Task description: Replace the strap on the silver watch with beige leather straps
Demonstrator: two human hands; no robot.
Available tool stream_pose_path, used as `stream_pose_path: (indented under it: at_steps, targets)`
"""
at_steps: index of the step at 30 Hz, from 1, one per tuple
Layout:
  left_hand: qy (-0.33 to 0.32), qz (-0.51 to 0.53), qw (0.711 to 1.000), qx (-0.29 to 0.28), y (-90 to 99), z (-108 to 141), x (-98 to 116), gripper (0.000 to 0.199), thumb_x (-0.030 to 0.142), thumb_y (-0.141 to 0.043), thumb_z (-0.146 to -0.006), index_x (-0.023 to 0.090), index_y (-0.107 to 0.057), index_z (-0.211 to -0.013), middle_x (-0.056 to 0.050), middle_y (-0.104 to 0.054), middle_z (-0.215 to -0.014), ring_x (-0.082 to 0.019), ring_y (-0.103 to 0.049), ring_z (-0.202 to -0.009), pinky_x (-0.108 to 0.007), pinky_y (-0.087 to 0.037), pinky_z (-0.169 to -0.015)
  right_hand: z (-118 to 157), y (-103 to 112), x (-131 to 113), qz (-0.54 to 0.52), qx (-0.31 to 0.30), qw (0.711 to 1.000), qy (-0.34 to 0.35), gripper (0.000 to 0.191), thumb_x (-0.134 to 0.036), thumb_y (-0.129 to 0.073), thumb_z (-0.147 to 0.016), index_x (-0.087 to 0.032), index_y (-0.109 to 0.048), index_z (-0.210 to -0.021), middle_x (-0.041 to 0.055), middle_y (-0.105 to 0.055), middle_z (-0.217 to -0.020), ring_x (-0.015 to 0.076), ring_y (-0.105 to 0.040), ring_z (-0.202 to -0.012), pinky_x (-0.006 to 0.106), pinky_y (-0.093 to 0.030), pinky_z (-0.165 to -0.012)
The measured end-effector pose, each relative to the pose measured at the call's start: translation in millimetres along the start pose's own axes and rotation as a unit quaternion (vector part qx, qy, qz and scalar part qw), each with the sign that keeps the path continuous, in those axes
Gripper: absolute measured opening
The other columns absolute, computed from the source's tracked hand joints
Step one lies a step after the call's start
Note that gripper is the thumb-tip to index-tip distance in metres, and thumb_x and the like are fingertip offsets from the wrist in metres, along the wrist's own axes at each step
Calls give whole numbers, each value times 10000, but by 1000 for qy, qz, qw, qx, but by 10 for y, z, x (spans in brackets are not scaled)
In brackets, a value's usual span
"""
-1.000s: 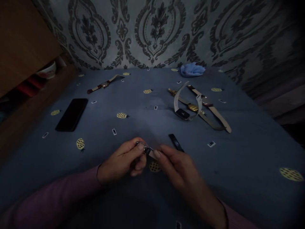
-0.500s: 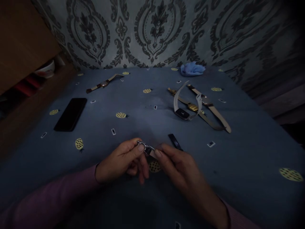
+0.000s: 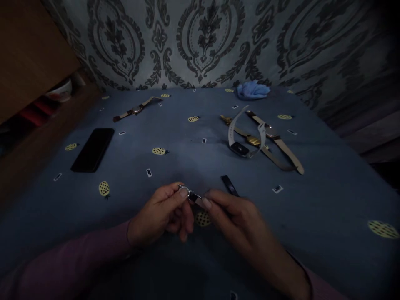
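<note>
Near the front of the table, my left hand (image 3: pixel 162 212) pinches the round silver case of a watch (image 3: pixel 184 191) between thumb and forefinger, its other fingers curled below. A dark strap piece (image 3: pixel 194 197) joins the case on its right side. My right hand (image 3: pixel 239 223) is closed at the strap's outer end, where a thin, light-coloured piece shows by the fingertips; its exact shape is too small to tell. Just beyond my right hand, a separate black strap (image 3: pixel 229 185) lies on the table, its near end hidden behind the hand.
A black phone (image 3: pixel 93 150) lies left, with a brown-strapped watch (image 3: pixel 136 110) behind it. On the right are a white-strapped smartwatch (image 3: pixel 239 148), a gold watch (image 3: pixel 253 141) and a beige-strapped watch (image 3: pixel 287 154). A blue cloth (image 3: pixel 253 90) rests near the wall.
My right hand has shifted slightly down, its fingertips still at the strap. The watch case has tilted a little in my left hand, and the left fingers have curled in slightly.
</note>
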State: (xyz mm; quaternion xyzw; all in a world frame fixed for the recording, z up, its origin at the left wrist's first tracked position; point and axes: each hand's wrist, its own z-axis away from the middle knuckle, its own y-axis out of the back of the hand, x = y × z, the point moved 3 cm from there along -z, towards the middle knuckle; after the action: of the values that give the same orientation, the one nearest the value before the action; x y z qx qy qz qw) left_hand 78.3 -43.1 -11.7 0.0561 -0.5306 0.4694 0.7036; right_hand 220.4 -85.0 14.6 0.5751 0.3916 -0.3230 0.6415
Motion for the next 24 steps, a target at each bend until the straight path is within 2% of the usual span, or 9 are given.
stream_pose_path:
  at_steps: [7,15,24]
  targets:
    - [-4,2,1000,-2,-11,24,-8,280,437,-470,-928,184,-443,-810,28,-605,-532,-70,-517,-361,-135,-226,-327,3,-21,77,6,-1,1000,5,336,-298,-395,-955,-199,-473,-644,-42,-396,-553,96,-360,-493,234,-302,-464]
    - [1,20,1000,23,-16,13,-17,302,457,-503,-897,185,-435,-787,39,-590,-517,-69,-501,-344,-136,-269,-323,7,-21,-14,23,4,999,35,335,-290,-385,-959,-198,-485,-653,-48,-401,-531,85,-359,-457,225,-309,-453]
    - [-7,12,1000,-5,-8,4,-23,295,444,-526,-899,177,-451,-795,27,-612,-550,-73,-543,-373,-133,-215,-321,-3,-11,48,26,0,999,19,334,-273,-391,-949,-206,-420,-622,-53,-375,-531,92,-367,-471,229,-306,-461]
